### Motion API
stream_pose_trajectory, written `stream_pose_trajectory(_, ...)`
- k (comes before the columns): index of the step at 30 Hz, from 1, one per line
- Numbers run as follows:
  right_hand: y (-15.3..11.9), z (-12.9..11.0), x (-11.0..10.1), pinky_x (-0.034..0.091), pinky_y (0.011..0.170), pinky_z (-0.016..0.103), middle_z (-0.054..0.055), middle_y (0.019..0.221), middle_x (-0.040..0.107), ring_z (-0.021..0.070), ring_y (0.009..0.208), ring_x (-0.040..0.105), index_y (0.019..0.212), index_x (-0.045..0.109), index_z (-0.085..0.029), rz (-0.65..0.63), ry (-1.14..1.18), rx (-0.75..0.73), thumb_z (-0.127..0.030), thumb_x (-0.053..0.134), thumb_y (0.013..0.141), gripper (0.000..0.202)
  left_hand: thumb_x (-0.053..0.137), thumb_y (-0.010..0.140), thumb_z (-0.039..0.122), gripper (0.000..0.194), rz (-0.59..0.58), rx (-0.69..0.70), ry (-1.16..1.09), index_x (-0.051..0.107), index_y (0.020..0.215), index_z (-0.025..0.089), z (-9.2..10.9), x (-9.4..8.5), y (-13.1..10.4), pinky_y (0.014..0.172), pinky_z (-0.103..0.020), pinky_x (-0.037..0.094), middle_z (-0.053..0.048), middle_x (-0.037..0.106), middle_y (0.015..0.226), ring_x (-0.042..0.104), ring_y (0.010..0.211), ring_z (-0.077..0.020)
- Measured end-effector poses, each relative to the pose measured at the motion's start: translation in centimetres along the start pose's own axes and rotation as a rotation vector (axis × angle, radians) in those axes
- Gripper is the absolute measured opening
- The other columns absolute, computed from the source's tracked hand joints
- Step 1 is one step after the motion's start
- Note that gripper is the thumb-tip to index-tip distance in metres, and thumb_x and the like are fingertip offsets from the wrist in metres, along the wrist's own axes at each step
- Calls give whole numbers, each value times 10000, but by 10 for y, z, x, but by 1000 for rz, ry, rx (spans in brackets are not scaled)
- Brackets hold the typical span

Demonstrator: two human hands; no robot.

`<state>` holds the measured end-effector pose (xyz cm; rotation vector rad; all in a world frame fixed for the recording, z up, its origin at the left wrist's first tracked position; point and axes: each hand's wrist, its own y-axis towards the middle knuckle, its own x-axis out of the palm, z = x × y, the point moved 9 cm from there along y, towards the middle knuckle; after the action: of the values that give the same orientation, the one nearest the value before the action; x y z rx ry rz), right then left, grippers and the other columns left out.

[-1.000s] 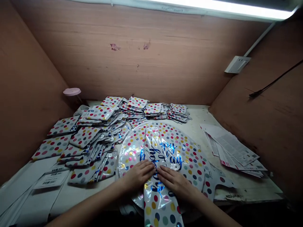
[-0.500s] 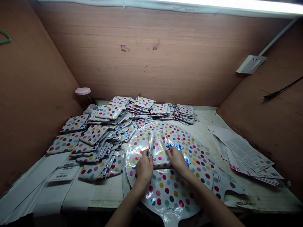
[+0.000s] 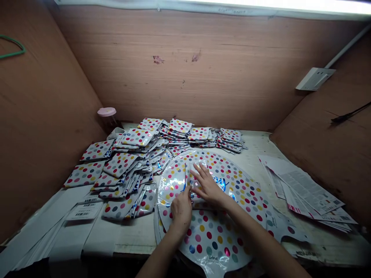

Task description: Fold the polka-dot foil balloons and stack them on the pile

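A folded white foil balloon (image 3: 198, 203) with coloured dots lies on top of flat, round foil balloons (image 3: 246, 193) of the same pattern. My left hand (image 3: 182, 210) pinches the left edge of the folded one between thumb and fingers. Across its upper face my right hand (image 3: 210, 189) rests flat, fingers spread and pressing the shiny foil. Both hands cover part of the fold. Blue lettering (image 3: 220, 183) shows on the flat balloon just right of my right hand. A balloon's neck (image 3: 215, 268) points toward me at the bottom.
Folded dotted balloons (image 3: 120, 164) are heaped at the left, with stacks (image 3: 199, 134) along the back. Barcode labels (image 3: 81, 211) and white sheets lie front left; printed cards (image 3: 307, 189) fan out at the right. A pink-lidded cup (image 3: 106, 112) stands at the back left.
My right hand has let go of the foil's right part, moved left and spread flat over the fold. My left hand keeps its pinch. The view has shifted slightly.
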<state>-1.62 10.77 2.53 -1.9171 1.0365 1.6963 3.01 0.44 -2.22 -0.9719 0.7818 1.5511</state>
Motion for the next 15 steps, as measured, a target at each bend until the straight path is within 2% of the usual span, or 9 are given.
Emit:
stream_pose_trajectory(2,-37,-23,-6,359,1090,445,95,1459,428,284,1354,360,1349,504,-184,8,2,-166,-423,519,891,517,399,966,218,361,2,19,-26,573,1271,303,1,3,0,713,-274,460,-54,704,939,657,849,-204)
stream_pose_trajectory(3,-53,-28,-4,411,1059,431,107,1407,492,282,1306,433,1314,540,-162,6,-35,-191,-376,542,878,486,401,961,202,373,-2,33,-27,573,1276,305,3,5,-1,720,-277,464,-53,700,941,653,850,-203)
stream_pose_trajectory(6,-78,-34,11,486,1005,418,165,1350,537,295,1252,503,1287,554,-63,34,-243,-189,-136,507,859,436,385,954,189,395,39,72,36,563,1297,273,9,1,-7,750,-317,481,-88,668,1020,635,887,-220)
stream_pose_trajectory(8,-80,-37,18,506,989,417,196,1336,537,307,1250,503,1261,563,-19,82,-353,-208,-17,456,835,439,429,946,299,382,146,173,101,569,1292,215,15,-13,-14,883,-432,460,-146,590,1221,566,1090,-297)
stream_pose_trajectory(10,-84,-44,17,520,973,421,217,1293,568,315,1236,515,1216,589,5,153,-354,-254,5,444,835,408,528,878,480,542,210,417,138,526,1328,179,25,-24,-25,1049,-575,300,-163,424,1430,351,1322,-382)
stream_pose_trajectory(12,-96,-53,5,515,981,426,227,1257,592,310,1250,502,1197,600,5,238,-267,-283,-18,442,855,377,591,816,542,683,152,725,134,452,1382,186,30,-24,-42,1124,-609,136,-123,332,1508,192,1410,-374)
stream_pose_trajectory(14,-115,-61,-8,492,1009,411,205,1242,611,281,1288,466,1208,599,-31,260,-122,-292,-33,440,858,384,557,880,382,507,64,971,105,475,1350,209,25,-20,-62,1158,-549,124,-74,433,1456,248,1412,-295)
stream_pose_trajectory(15,-126,-65,-10,472,1029,410,190,1266,599,271,1316,431,1234,584,-55,220,-43,-291,-66,462,857,396,511,908,269,393,47,1056,76,519,1297,209,21,-20,-72,1168,-506,145,-57,512,1394,310,1392,-253)
